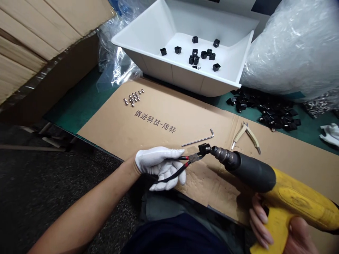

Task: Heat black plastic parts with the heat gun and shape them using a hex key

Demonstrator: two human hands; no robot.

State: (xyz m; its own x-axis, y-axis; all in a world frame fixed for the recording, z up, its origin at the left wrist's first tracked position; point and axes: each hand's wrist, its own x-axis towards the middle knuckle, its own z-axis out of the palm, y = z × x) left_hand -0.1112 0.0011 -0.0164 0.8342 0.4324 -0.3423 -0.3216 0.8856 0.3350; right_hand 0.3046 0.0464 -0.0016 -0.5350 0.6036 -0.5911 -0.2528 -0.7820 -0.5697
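My left hand (165, 167), in a white glove, holds black-handled pliers (194, 157) with red marks near the pivot. At the pliers' jaws sits a small black plastic part (203, 148) with a metal piece on its right side. My right hand (265, 225), bare, is wrapped round the grip of a yellow power tool (299, 197) with a black front and a stepped metal tip. That tip points left and is right beside the metal piece; whether they touch is hard to tell.
Cardboard (164, 109) covers the green table, bearing a hex key (198, 138), cutters (246, 135) and small metal pieces (132, 97). Behind stand a white bin (180, 76) with black parts, a black pile (275, 113), screws (320, 105) and a plastic bag (293, 53).
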